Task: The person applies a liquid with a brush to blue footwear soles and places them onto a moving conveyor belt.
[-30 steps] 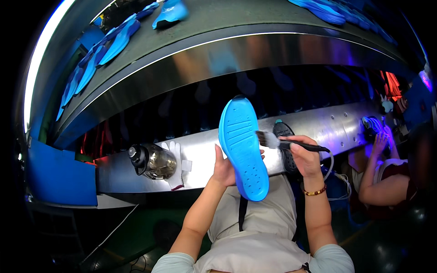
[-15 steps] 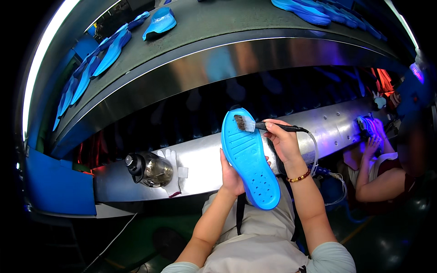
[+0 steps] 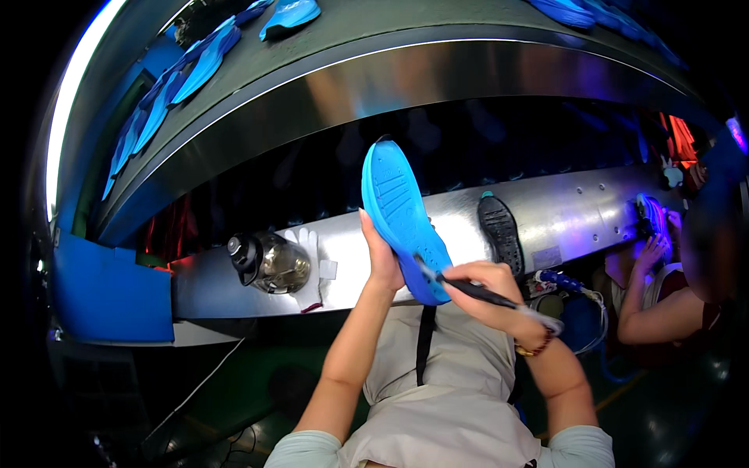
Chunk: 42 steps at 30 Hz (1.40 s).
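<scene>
A bright blue shoe sole (image 3: 396, 204) with ridges along its upper part stands tilted in front of me, its top end pointing away. My left hand (image 3: 381, 261) grips it by the left edge, with the thumb along the side and the other fingers hidden behind. In my right hand (image 3: 493, 290) is a black-handled brush (image 3: 473, 289), pinched between thumb and fingers. Its bristle end meets the lower part of the sole, where motion and angle make it hard to make out. A clear tube runs back from the handle past my beaded bracelet.
On the metal ledge (image 3: 351, 243) lie a black sole (image 3: 501, 232), a dark-lidded bottle (image 3: 273, 264) and a white glove (image 3: 312, 273). Above, a belt (image 3: 406, 17) carries blue soles (image 3: 207, 66). At the right, a co-worker's hands (image 3: 651, 248) hold another sole under violet light.
The brush has gone from the sole's top end down to its lower end. The sole has shifted up and left in view and tilted, and the black sole on the ledge shows more fully.
</scene>
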Each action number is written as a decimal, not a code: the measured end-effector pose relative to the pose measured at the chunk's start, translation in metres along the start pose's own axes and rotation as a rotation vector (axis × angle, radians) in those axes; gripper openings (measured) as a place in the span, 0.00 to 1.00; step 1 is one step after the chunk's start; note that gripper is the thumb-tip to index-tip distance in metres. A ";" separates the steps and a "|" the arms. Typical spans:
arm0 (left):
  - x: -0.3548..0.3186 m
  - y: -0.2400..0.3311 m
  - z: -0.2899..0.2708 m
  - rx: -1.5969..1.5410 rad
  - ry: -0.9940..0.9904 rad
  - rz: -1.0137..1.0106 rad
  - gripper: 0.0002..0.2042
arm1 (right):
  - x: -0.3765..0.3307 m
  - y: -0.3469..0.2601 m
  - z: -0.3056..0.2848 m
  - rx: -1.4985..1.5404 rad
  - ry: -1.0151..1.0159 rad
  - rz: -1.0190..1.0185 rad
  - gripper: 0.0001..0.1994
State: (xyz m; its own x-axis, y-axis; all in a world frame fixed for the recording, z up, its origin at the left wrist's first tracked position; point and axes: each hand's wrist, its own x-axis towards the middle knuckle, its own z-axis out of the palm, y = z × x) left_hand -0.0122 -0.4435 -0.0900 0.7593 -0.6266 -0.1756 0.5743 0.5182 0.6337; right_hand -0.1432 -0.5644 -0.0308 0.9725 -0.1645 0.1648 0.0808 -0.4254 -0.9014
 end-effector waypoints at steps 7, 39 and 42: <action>-0.031 0.000 0.030 -0.174 -0.118 -0.256 0.47 | 0.027 -0.012 -0.046 0.442 0.180 -0.005 0.09; -0.030 0.007 0.053 -0.322 -0.319 0.491 0.53 | 0.015 -0.024 -0.048 0.147 -0.200 -0.465 0.10; -0.021 0.016 0.032 -0.244 -0.504 0.497 0.48 | 0.007 -0.026 -0.057 0.294 -0.291 -0.420 0.10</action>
State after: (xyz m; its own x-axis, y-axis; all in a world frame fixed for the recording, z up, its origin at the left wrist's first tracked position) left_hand -0.0288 -0.4408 -0.0521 0.7483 -0.4453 0.4917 0.2962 0.8875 0.3529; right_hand -0.1509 -0.6053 0.0172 0.8608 0.2335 0.4522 0.4886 -0.1303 -0.8627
